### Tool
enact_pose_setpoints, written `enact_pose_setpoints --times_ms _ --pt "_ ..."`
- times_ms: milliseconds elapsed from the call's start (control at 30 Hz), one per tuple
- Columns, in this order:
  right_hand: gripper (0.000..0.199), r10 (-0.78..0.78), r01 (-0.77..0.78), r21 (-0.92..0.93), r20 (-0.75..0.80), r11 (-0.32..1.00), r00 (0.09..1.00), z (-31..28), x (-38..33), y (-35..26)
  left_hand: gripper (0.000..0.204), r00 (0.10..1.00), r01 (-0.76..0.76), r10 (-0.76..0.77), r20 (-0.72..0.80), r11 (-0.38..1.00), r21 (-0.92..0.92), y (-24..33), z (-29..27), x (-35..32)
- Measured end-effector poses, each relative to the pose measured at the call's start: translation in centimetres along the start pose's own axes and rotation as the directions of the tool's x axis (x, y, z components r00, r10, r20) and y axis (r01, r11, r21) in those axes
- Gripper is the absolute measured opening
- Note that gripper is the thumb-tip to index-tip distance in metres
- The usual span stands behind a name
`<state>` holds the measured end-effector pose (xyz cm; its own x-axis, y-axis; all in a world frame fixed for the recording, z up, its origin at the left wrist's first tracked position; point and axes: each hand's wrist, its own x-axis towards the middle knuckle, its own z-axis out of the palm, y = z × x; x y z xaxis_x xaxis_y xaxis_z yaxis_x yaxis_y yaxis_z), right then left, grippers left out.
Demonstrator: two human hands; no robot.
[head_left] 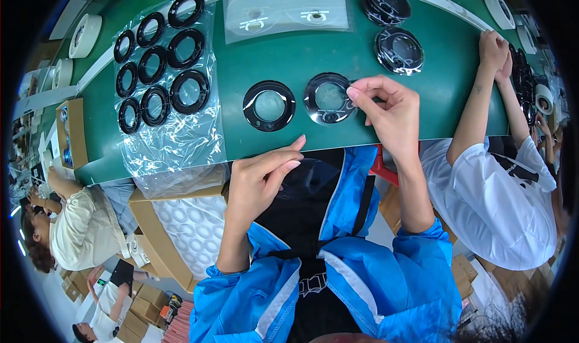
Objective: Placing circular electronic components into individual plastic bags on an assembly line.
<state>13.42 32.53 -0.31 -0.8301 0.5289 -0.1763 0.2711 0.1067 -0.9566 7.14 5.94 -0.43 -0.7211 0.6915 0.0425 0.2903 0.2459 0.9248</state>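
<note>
Two glossy black rings lie side by side near the table's front edge. My right hand (392, 111) is closed, thumb and forefinger pinching the right rim of the right-hand black ring (310, 101). Whether a thin clear film is also between those fingertips is too small to tell. The other black ring (250, 107) lies flat to its left, untouched. Just below the table edge, my left hand (259, 180) has its forefinger and thumb stretched out and slightly apart, with nothing visible between them.
Several black rings (152, 65) lie in rows on a clear plastic sheet (181, 141) at left. Clear printed sheets (286, 8) lie at the back; stacked black discs (386, 4) stand back right. A carton of white rings (142, 216) is below left. Co-workers sit on both sides.
</note>
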Motion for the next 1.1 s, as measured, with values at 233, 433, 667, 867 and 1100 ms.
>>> enact_pose_setpoints --times_ms 233,433,667,867,1100 --pt "0.015 -0.004 0.004 -0.038 -0.008 0.999 1.0 0.0 0.0 0.2 0.012 1.0 0.029 -0.029 0.003 0.999 -0.016 0.2 0.0 0.0" --pt "0.022 -0.134 0.132 -0.188 0.001 0.973 0.991 -0.1 -1.2 -1.3 0.011 1.0 0.028 -0.028 0.001 0.999 -0.023 0.0 0.1 -0.1" --pt "0.04 -0.321 0.364 -0.293 0.185 0.884 0.929 0.3 -7.0 -4.2 0.012 0.981 0.196 -0.193 0.034 0.963 -0.186 1.9 -0.6 -0.4" --pt "0.045 -0.307 0.309 -0.149 0.038 0.939 0.951 1.6 -7.3 -4.0 0.017 0.895 0.441 -0.422 0.143 0.788 -0.43 -0.1 -2.3 -3.4" --pt "0.038 -0.67 0.795 -0.241 0.436 0.557 0.601 5.7 -8.5 -4.3 0.012 0.982 -0.065 0.063 -0.18 0.998 -0.008 2.3 -3.4 -3.1"
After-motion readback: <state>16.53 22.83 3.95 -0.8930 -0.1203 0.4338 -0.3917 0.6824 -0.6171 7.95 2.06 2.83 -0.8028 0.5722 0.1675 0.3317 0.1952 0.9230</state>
